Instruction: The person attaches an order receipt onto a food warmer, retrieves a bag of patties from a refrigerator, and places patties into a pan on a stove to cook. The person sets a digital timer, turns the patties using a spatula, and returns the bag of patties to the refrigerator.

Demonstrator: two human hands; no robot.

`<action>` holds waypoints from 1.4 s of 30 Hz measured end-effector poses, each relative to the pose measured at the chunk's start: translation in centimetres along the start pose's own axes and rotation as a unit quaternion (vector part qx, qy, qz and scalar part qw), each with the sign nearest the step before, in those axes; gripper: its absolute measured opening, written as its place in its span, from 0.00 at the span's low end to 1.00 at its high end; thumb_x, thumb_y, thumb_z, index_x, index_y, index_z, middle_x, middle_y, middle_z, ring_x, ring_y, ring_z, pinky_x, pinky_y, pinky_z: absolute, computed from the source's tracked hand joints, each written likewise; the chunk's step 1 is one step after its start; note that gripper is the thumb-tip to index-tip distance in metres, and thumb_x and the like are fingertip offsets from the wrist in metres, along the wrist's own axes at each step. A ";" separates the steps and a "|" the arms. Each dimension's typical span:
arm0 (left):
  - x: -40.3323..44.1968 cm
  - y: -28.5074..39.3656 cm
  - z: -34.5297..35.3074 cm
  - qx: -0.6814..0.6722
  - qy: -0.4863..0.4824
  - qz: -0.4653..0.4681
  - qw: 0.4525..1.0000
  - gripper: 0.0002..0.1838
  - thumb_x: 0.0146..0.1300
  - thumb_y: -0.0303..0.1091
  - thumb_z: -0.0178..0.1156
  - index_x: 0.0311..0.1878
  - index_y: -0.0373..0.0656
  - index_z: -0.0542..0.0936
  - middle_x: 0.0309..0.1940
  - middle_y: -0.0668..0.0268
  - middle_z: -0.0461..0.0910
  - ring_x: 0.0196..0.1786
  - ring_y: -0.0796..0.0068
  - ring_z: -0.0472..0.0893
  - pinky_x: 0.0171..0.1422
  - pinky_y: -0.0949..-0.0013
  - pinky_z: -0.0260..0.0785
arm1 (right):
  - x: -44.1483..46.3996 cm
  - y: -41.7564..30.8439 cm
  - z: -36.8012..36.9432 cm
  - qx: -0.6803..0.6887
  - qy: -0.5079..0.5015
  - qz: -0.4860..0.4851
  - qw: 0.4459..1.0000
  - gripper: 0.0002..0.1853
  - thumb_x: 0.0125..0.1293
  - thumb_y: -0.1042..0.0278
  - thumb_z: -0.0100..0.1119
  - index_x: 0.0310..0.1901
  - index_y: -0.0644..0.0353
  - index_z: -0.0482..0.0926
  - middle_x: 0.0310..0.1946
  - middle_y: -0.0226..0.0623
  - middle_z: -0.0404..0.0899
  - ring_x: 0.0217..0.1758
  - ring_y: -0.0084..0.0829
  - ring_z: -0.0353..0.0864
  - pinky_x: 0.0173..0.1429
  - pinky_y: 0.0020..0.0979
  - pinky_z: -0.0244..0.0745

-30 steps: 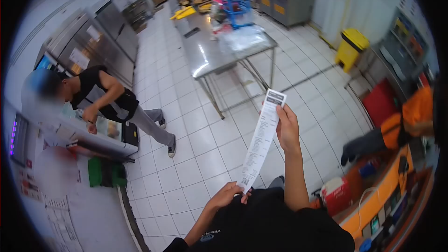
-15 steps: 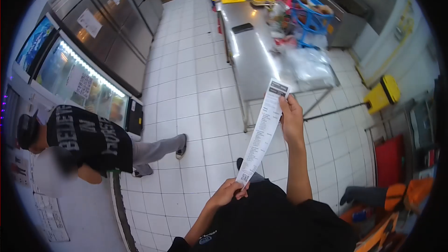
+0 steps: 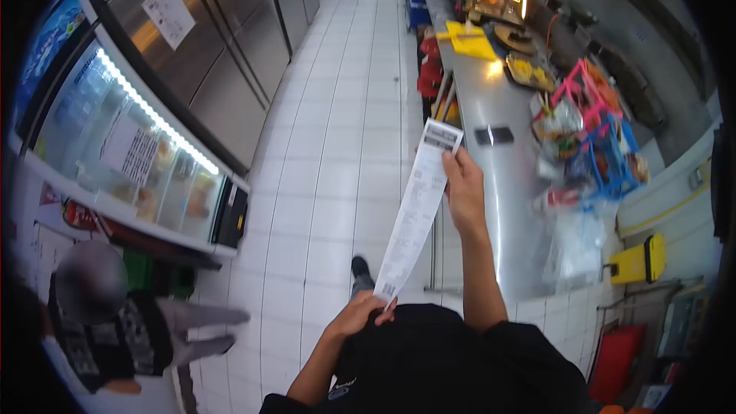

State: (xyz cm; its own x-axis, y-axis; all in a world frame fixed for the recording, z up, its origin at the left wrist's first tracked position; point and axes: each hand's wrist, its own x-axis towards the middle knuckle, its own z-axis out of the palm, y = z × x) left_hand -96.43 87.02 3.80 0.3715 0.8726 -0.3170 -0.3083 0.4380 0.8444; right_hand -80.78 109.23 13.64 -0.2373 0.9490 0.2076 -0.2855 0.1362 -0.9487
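Observation:
A long white printed receipt (image 3: 414, 211) is stretched between my two hands in front of my body. Its dark header is at the far end, and a small square code shows near the lower end. My left hand (image 3: 359, 314) pinches the lower end. Higher up, my right hand (image 3: 464, 192) grips the right edge near the header, thumb on the front and fingers behind. The lines of print are too small to read.
To the right runs a steel table (image 3: 491, 207) bearing a phone (image 3: 494, 135), a yellow board (image 3: 469, 40), a blue basket (image 3: 613, 157) and plastic bags (image 3: 575, 245). A lit glass-door fridge (image 3: 130, 146) stands left. Another person (image 3: 115, 330) is at lower left.
My view has moved forward along the aisle, so the table and fridge appear closer. The other person is now lower at left. Both hands keep hold of the receipt.

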 end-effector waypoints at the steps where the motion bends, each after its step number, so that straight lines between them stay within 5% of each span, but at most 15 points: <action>1: 2.2 2.3 -2.3 0.003 -0.007 0.013 1.000 0.11 0.65 0.32 0.44 0.38 0.35 0.74 0.17 0.68 0.69 0.26 0.75 0.72 0.50 0.64 0.73 | 2.7 0.6 0.5 -0.005 0.007 0.001 1.000 0.15 0.77 0.64 0.45 0.54 0.65 0.75 0.44 0.35 0.83 0.39 0.16 0.80 0.44 0.21 0.77; 7: 12.8 15.1 -12.7 0.036 -0.069 -0.004 0.997 0.12 0.65 0.32 0.43 0.39 0.36 0.74 0.20 0.67 0.71 0.26 0.76 0.71 0.52 0.67 0.71 | 19.7 1.8 3.5 -0.009 0.041 0.009 0.999 0.15 0.77 0.63 0.45 0.56 0.64 0.74 0.45 0.38 0.83 0.40 0.18 0.82 0.47 0.23 0.78; 12: 25.6 22.3 -22.6 0.043 -0.122 -0.013 0.992 0.11 0.65 0.32 0.43 0.39 0.36 0.74 0.20 0.66 0.72 0.27 0.76 0.71 0.40 0.69 0.66 | 35.2 8.4 2.5 -0.011 0.076 -0.023 0.997 0.15 0.77 0.65 0.45 0.53 0.66 0.75 0.43 0.35 0.83 0.40 0.17 0.80 0.46 0.20 0.75; 16: 35.8 29.3 -28.2 0.072 -0.062 -0.014 0.995 0.12 0.65 0.31 0.42 0.39 0.36 0.74 0.21 0.66 0.73 0.27 0.76 0.72 0.38 0.71 0.65 | 48.7 11.3 2.4 0.013 0.095 -0.007 0.995 0.14 0.76 0.66 0.46 0.53 0.66 0.76 0.43 0.37 0.83 0.42 0.18 0.80 0.49 0.21 0.74; 27: 64.5 49.7 -44.1 0.025 -0.119 0.037 0.992 0.14 0.69 0.33 0.40 0.40 0.36 0.75 0.22 0.66 0.74 0.27 0.77 0.72 0.39 0.72 0.66 | 86.8 17.0 1.8 -0.007 0.100 -0.030 0.995 0.14 0.75 0.66 0.49 0.53 0.67 0.76 0.39 0.30 0.82 0.40 0.14 0.78 0.44 0.19 0.73; 35: 88.8 64.5 -54.7 0.091 -0.171 -0.065 0.979 0.14 0.66 0.33 0.43 0.39 0.35 0.76 0.22 0.65 0.74 0.30 0.76 0.73 0.44 0.69 0.68 | 111.1 18.6 -3.4 -0.020 0.234 -0.060 0.970 0.14 0.73 0.68 0.52 0.52 0.68 0.78 0.39 0.30 0.82 0.38 0.15 0.78 0.43 0.19 0.73; 39: 103.3 69.9 -57.6 0.213 -0.225 -0.033 0.950 0.15 0.68 0.32 0.41 0.39 0.34 0.76 0.25 0.65 0.77 0.31 0.75 0.74 0.43 0.69 0.69 | 120.5 18.4 -8.5 -0.052 0.309 -0.105 0.944 0.11 0.72 0.69 0.54 0.48 0.67 0.80 0.39 0.34 0.83 0.39 0.19 0.81 0.43 0.21 0.74; 42: 115.3 70.8 -58.4 0.251 -0.282 0.004 0.926 0.15 0.71 0.32 0.40 0.41 0.34 0.76 0.28 0.64 0.78 0.33 0.74 0.76 0.44 0.70 0.70 | 128.1 19.9 -14.0 -0.095 0.352 -0.175 0.915 0.16 0.70 0.74 0.54 0.58 0.64 0.73 0.40 0.36 0.83 0.39 0.21 0.82 0.42 0.22 0.76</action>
State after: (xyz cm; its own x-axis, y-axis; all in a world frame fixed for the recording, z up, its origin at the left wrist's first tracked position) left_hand -126.59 231.21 1.80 0.8126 0.5622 -0.1538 0.0804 0.1533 0.9849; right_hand -103.83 237.45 18.01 0.5137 0.7764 0.3653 -0.0478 0.4509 -0.8913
